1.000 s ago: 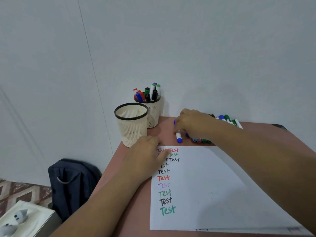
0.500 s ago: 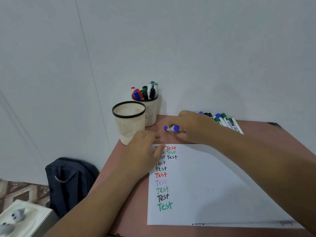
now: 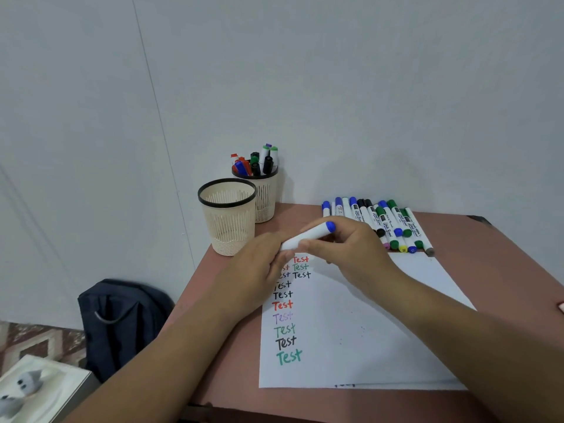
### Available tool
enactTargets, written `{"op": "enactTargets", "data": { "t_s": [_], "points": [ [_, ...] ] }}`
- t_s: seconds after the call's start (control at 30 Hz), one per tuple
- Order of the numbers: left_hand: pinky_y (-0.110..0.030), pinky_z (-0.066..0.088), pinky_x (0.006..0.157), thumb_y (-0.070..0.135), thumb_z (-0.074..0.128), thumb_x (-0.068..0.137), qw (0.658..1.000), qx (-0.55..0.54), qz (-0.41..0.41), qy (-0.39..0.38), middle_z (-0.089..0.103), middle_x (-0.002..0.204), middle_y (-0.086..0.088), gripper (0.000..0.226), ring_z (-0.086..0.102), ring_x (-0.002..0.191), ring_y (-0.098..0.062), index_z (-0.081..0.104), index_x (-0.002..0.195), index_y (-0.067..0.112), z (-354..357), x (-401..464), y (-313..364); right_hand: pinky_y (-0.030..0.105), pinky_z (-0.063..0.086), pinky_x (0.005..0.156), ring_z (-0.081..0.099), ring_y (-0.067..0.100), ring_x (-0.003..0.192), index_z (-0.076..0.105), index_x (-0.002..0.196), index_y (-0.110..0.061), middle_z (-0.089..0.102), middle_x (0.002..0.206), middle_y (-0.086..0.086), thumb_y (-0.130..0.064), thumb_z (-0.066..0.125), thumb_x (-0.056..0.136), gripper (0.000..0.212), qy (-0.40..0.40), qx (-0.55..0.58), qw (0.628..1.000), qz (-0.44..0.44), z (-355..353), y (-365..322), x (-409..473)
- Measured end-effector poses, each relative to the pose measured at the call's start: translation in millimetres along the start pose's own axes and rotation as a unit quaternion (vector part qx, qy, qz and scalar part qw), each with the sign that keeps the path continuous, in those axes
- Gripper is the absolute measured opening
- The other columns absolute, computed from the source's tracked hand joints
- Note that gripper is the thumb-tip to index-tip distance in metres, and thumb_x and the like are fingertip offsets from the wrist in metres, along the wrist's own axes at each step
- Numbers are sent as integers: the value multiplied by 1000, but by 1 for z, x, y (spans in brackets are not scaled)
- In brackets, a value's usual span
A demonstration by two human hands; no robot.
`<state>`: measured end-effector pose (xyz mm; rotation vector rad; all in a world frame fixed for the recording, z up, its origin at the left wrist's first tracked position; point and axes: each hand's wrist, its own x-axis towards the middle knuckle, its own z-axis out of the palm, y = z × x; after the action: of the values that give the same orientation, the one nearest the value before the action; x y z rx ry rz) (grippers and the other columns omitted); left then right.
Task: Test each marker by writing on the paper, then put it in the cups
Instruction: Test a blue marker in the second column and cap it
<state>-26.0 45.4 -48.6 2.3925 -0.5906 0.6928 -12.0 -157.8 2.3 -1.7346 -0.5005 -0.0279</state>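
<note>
Head view: seen from above, a reddish-brown tabletop [image 3: 494,270] set against a plain pale wall [image 3: 335,87], with a seam running down the wall at ten o'clock. At centre, a white marker [image 3: 305,237] with a blue end, held tilted above the top of the paper [image 3: 381,331]; right hand [image 3: 354,251] curled round its upper part, left hand [image 3: 259,270] pinching its lower end, hiding that end. Down the sheet's left side, the word "Test" repeated in red, green, black and purple. At eleven o'clock from the hands, an empty cream mesh cup [image 3: 227,215] with a black rim, and just behind it, against the wall, a second cup [image 3: 267,196] holding standing markers. At one o'clock, a row of markers [image 3: 378,221] lying side by side on the table near the wall, caps blue, black and green. Off the table's left edge, at eight o'clock, a dark backpack [image 3: 122,319] on patterned floor tiles [image 3: 36,340], and in the lower left corner a white box [image 3: 39,389].
</note>
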Motion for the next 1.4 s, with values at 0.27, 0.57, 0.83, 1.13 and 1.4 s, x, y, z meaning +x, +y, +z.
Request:
{"op": "enactTargets", "data": {
  "t_s": [0.27,0.57,0.83,1.13,1.4],
  "points": [
    [-33,41,59,56,26,101,1000,12,-28,6,53,76,9,51,49,66,-11,56,98,15,-2,-3,5,30,44,62,48,17,64,77,89,-12,57,68,3,-19,81,87,9,33,38,997,61,11,-1,-2],
    [-33,47,81,89,17,82,988,-66,-136,-38,68,105,11,69,61,95,-7,47,125,44,-13,-5,9,37,49,63,57,21,67,65,96,-8,64,72,10,-21,62,100,14,100,31,991,84,0,-1,-3],
    [-38,53,70,46,49,99,977,95,-189,-25,67,85,9,18,62,80,-14,60,105,32,1,3,-1,42,63,74,68,23,67,56,106,-5,69,84,17,3,71,91,22,91,126,976,150,10,12,-5],
    [-40,54,70,41,54,96,971,122,-197,-57,66,82,10,15,62,80,-16,63,104,32,6,5,-5,56,63,82,69,23,72,66,92,-8,68,74,8,-3,83,83,20,42,34,991,123,17,23,-12],
    [-36,52,69,40,58,95,971,138,-189,-55,61,78,12,10,61,81,-17,63,99,35,4,4,-1,62,60,83,65,20,70,68,77,-22,67,70,3,-10,83,81,19,13,-10,994,108,17,26,-12]
  ]
}}
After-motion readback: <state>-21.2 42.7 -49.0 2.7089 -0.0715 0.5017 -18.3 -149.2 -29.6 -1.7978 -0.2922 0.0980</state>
